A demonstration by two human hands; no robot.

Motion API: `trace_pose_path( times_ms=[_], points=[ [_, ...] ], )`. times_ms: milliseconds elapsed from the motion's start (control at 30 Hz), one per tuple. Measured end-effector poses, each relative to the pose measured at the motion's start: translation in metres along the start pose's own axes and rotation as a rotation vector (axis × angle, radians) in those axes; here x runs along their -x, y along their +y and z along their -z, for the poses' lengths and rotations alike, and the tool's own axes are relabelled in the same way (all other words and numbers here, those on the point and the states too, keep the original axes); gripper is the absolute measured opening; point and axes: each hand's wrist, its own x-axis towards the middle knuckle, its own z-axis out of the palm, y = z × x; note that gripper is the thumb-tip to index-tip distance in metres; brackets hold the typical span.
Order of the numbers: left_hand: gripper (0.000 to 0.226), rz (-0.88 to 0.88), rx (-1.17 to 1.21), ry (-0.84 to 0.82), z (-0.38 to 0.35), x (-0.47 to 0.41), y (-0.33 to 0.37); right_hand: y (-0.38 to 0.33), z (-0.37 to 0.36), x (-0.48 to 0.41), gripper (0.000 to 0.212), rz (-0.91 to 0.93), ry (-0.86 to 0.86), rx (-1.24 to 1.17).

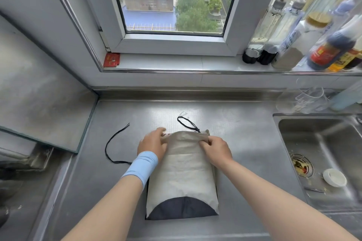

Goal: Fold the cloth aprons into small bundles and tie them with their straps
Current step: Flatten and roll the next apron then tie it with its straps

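Note:
A beige apron with a dark navy panel at its near end lies folded into a narrow strip on the steel counter. Its far end is curled over toward me. My left hand, with a light blue wristband, grips the left side of that curled edge. My right hand pinches the right side of it. One thin black strap trails off to the left across the counter. A second black strap loops beyond the far edge of the apron.
A sink with a small white dish lies at the right. Bottles crowd the right of the windowsill. A clear measuring cup stands behind the sink. A glass panel leans at the left.

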Motion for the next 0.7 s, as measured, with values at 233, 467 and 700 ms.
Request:
trace_pose_path(
  times_ms=[233, 467, 700],
  points=[
    [0.049, -0.349, -0.272, -0.018, -0.051, 0.057, -0.003, 0.005, -0.022, -0.028, 0.023, 0.022, 0.055, 0.144],
    [0.083, -0.249, -0.459, -0.218, -0.084, 0.068, -0.020, 0.013, -0.045, 0.016, 0.057, 0.562, 0.332, 0.440],
    [0.052, -0.388, -0.335, -0.085, -0.079, 0.091, -0.031, 0.069, -0.081, 0.059, 0.065, 0.746, -0.021, 0.665]
  ],
)
